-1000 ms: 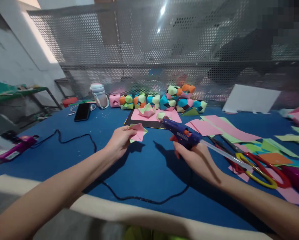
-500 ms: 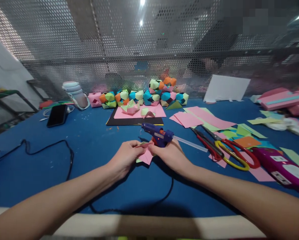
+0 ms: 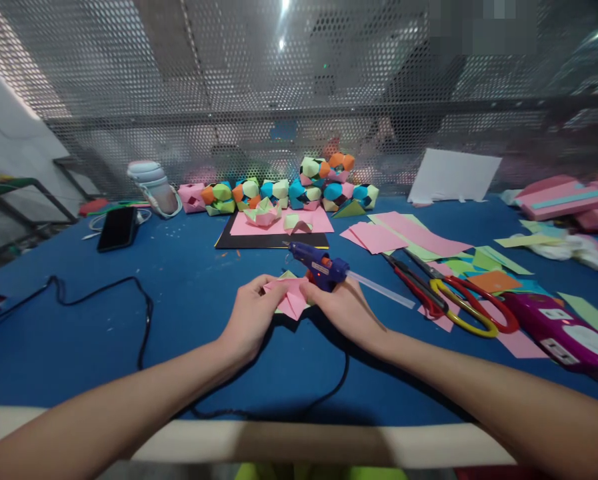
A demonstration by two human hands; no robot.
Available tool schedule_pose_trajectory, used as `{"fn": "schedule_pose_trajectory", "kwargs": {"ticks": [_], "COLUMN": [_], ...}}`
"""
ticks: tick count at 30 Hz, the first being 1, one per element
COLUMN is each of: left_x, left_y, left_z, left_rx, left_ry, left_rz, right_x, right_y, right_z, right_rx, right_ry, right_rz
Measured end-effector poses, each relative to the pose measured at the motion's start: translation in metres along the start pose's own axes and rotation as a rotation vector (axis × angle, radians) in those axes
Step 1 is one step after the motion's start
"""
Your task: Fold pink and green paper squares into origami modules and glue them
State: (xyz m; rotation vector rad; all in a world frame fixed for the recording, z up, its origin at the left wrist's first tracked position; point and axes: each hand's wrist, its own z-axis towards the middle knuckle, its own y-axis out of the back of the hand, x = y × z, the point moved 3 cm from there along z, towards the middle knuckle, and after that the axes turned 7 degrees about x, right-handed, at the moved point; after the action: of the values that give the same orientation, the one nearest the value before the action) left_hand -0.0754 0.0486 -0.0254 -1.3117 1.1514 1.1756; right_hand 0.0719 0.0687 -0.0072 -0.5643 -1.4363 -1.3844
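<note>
My left hand [image 3: 249, 317] pinches the left side of a folded pink and pale green paper piece [image 3: 293, 300] above the blue table. My right hand [image 3: 353, 312] is wrapped round a dark blue hot glue gun [image 3: 319, 261], its thumb pressed on the paper's right side. The gun's nozzle points up and left, away from the paper. A small red light glows on its body. Out of its back sticks a long clear glue stick [image 3: 383, 291]. Fingers under the paper are hidden.
Several paper balls [image 3: 305, 193] line the back, behind black and pink sheets [image 3: 273, 243]. Scissors [image 3: 463, 310], pink paper [image 3: 419, 237] and a magenta device [image 3: 561, 330] lie at right. At left are a phone [image 3: 117, 229], a bottle [image 3: 153, 190] and a black cord [image 3: 146, 313].
The paper piece has been turned and spread in my fingers, so more of its pink face and a green tip show. The glue gun stays in my right hand, shifted slightly.
</note>
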Motion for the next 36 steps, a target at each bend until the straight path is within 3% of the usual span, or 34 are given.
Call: {"fn": "schedule_pose_trajectory", "kwargs": {"ticks": [5,9,15,26,36], "left_x": [-0.004,-0.005,-0.001,-0.002,-0.004], "left_y": [0.018,0.024,0.024,0.025,0.023], "left_z": [0.006,0.009,0.008,0.007,0.006], "left_rx": [-0.066,-0.061,-0.032,-0.020,-0.004], "left_ry": [0.006,0.006,-0.006,-0.011,-0.004], "left_rz": [-0.003,-0.005,0.073,0.158,0.183], "right_x": [-0.003,-0.004,-0.002,0.000,-0.001], "right_y": [0.012,0.008,0.003,0.004,0.003], "right_z": [-0.012,-0.018,-0.020,-0.022,-0.023], "right_rx": [-0.087,-0.017,0.029,0.147,0.169], "right_ry": [0.158,0.310,0.401,0.407,0.391], "right_rz": [-0.168,-0.306,-0.400,-0.502,-0.533]}}
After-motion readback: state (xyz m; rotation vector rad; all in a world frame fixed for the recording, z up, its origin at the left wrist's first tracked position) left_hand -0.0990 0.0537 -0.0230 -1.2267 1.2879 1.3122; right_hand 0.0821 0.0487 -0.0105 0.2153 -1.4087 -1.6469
